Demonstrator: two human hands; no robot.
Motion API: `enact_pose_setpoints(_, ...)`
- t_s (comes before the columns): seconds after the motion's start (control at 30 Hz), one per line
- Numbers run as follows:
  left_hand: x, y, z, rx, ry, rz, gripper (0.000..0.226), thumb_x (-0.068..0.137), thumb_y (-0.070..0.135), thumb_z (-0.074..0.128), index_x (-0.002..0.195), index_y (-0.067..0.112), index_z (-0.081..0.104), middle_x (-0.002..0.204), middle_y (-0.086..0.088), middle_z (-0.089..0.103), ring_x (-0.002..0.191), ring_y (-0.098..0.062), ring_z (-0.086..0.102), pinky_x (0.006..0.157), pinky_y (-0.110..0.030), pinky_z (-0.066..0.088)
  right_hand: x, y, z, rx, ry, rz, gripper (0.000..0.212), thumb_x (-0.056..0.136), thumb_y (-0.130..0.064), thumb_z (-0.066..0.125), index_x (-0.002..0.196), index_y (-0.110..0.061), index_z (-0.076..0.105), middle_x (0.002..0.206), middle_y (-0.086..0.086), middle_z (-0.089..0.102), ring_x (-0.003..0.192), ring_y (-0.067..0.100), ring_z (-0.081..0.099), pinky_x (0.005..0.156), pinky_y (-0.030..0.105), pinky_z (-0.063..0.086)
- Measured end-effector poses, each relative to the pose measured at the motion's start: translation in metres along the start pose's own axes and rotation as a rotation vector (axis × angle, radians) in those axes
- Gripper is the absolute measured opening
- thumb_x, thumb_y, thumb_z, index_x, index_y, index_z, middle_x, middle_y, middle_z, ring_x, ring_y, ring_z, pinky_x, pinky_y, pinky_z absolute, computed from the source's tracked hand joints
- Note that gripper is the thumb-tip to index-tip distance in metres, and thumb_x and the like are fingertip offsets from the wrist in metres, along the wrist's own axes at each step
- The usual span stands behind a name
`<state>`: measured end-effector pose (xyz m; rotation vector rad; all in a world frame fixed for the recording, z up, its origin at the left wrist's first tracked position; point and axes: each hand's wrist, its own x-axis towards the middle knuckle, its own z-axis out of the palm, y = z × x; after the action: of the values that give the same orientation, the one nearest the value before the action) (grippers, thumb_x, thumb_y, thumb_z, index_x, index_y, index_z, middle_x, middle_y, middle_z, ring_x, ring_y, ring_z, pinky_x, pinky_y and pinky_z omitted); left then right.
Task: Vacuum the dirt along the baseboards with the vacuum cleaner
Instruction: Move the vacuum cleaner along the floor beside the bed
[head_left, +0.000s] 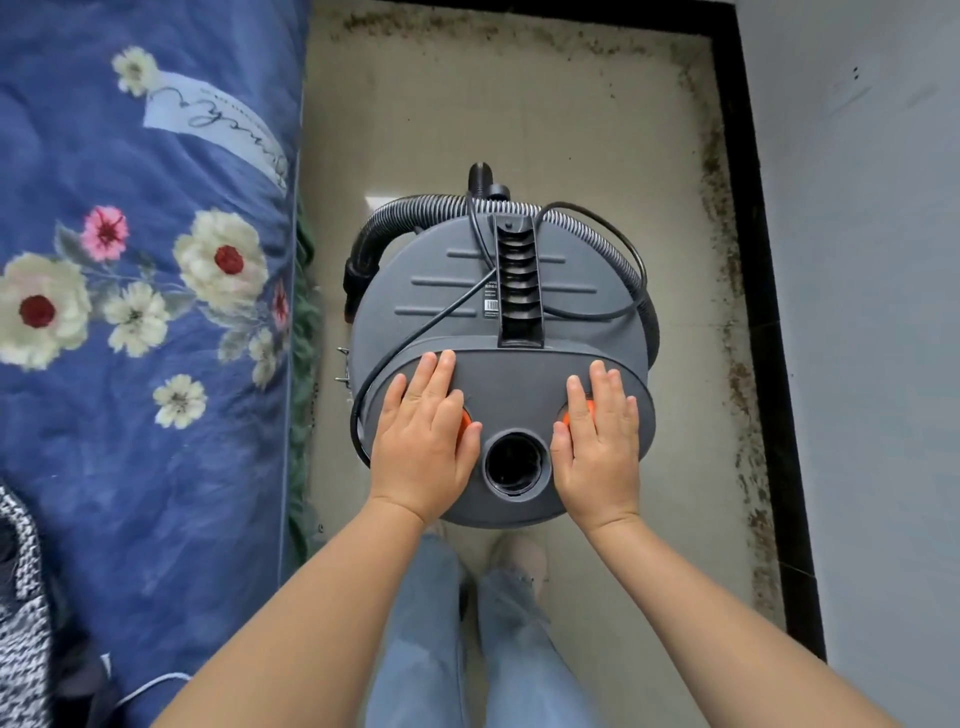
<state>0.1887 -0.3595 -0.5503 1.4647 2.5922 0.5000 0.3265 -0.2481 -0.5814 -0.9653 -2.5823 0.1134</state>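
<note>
A grey round vacuum cleaner (493, 291) stands on the tiled floor in front of my feet. Its ribbed hose (410, 208) and black power cord (613, 270) are draped over its top. A round black opening (516, 462) faces me, with an orange button on each side. My left hand (423, 441) lies flat over the left orange button. My right hand (597, 447) lies flat over the right orange button. Both hands have straight fingers. Dark dirt (727, 291) lines the floor along the black baseboard (753, 260) on the right and along the far wall.
A bed with a blue flowered cover (145, 291) fills the left side, close to the vacuum. A pale wall (872, 312) runs along the right. The floor strip (519, 104) between them is narrow. My legs and shoes (514, 561) are just behind the vacuum.
</note>
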Motion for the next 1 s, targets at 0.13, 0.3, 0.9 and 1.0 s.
enact_pose_setpoints(0.13,-0.02,0.005,-0.002,-0.007,-0.045,-0.006,0.036,0.08,0.029,0.042,0.083,0.001,0.064,0.121,-0.025,0.06,0.113,-0.044,0.055,0.101,-0.039,0.021,-0.019,-0.002,-0.006,0.023,-0.005,-0.01,0.045,0.102,-0.03,0.015,0.126,-0.002,0.042,0.134,0.02,0.036,0.123,0.037,0.033,0.105,0.044,0.019)
enact_pose_setpoints(0.3,-0.055,0.013,0.0,-0.01,-0.028,-0.013,0.037,0.081,0.028,0.042,0.086,-0.001,0.064,0.123,-0.026,0.057,0.116,-0.045,0.053,0.103,-0.039,0.019,-0.052,-0.005,-0.016,-0.001,-0.007,-0.032,0.045,0.102,-0.027,0.014,0.125,0.0,0.042,0.13,0.027,0.048,0.123,0.036,0.034,0.104,0.045,0.023)
enact_pose_setpoints(0.9,-0.119,0.013,-0.019,-0.119,0.025,0.071,0.03,0.084,0.027,0.044,0.107,0.008,0.045,0.125,-0.023,0.057,0.122,-0.027,0.041,0.099,-0.035,0.029,-0.083,-0.012,-0.076,0.269,-0.061,0.078,0.044,0.082,-0.02,0.044,0.109,0.01,0.062,0.109,0.024,0.065,0.106,0.029,0.05,0.091,0.038,0.036)
enact_pose_setpoints(1.0,-0.086,0.002,-0.03,-0.161,0.079,0.025,0.037,0.081,0.026,0.044,0.113,0.008,0.047,0.121,-0.021,0.06,0.117,-0.03,0.049,0.096,-0.037,0.038,-0.038,0.008,-0.08,0.349,-0.08,0.124,0.04,0.082,-0.023,0.045,0.099,0.006,0.067,0.098,0.019,0.068,0.096,0.027,0.055,0.086,0.034,0.039)
